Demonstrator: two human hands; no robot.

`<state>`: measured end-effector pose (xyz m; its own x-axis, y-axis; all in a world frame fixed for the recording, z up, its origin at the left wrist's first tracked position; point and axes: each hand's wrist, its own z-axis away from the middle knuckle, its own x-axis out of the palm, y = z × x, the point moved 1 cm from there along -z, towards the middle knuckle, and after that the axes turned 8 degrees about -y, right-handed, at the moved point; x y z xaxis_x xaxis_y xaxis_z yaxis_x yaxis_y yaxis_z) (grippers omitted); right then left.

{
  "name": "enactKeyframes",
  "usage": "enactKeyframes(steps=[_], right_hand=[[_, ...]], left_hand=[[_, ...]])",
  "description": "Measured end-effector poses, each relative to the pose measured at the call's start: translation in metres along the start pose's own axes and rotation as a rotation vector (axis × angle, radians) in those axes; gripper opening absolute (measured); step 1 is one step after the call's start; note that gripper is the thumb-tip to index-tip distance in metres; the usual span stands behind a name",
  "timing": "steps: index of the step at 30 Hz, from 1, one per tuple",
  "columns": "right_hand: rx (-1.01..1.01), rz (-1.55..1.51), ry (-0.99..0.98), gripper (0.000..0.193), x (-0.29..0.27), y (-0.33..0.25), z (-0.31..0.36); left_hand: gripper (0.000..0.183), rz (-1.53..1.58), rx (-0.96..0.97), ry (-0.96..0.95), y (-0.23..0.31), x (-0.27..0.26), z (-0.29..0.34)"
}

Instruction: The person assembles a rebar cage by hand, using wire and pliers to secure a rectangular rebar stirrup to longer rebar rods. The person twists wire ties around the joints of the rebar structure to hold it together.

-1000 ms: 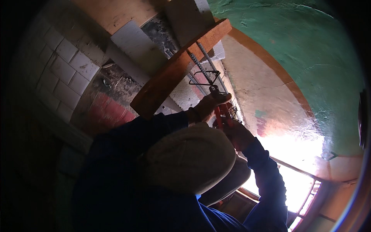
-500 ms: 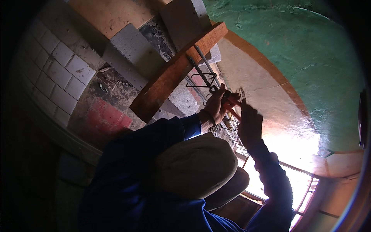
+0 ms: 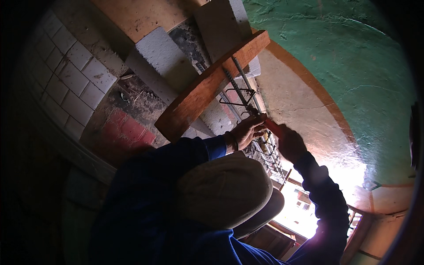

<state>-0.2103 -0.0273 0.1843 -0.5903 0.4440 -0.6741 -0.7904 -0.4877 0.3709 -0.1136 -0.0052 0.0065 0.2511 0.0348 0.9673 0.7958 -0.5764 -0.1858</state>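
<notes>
A cage of steel reinforcing bars (image 3: 236, 89) with bent stirrups runs from under a wooden beam (image 3: 207, 88) toward the bright opening. My left hand (image 3: 245, 131) is at the cage, fingers curled in against a bar and the pliers' front end; what it pinches is hidden. My right hand (image 3: 292, 145) is closed round red-handled pliers (image 3: 274, 127), which point left at the cage beside my left fingertips. The pliers' jaws are hidden behind my left hand.
Pale blocks (image 3: 163, 57) stand under and beside the beam. White tiles (image 3: 73, 81) lie at the left, with a red patch (image 3: 126, 130) on the dirty floor. A green and cream wall (image 3: 327, 70) rises close on the right. My bent knee (image 3: 225, 190) is below my hands.
The pliers' two handles were spread apart; now they look like one line. My right hand has turned and moved slightly right. The view has shifted a little.
</notes>
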Motion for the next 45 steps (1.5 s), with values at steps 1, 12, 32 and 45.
enactKeyframes(steps=[1, 12, 32, 45], right_hand=[[-0.048, -0.116, -0.165, 0.035, -0.016, -0.016, -0.006], [0.233, -0.399, -0.427, 0.054, -0.054, -0.009, -0.014], [0.197, 0.503, 0.423, 0.078, -0.006, -0.008, -0.005], [0.003, 0.248, 0.016, 0.040, -0.058, 0.002, -0.011]], left_hand=[[0.036, -0.008, -0.022, 0.004, 0.004, -0.001, 0.004], [0.023, 0.021, 0.106, 0.048, 0.005, -0.001, -0.016], [0.025, 0.090, 0.115, 0.115, 0.003, 0.007, -0.034], [0.031, 0.022, 0.064, 0.007, 0.003, -0.002, -0.012]])
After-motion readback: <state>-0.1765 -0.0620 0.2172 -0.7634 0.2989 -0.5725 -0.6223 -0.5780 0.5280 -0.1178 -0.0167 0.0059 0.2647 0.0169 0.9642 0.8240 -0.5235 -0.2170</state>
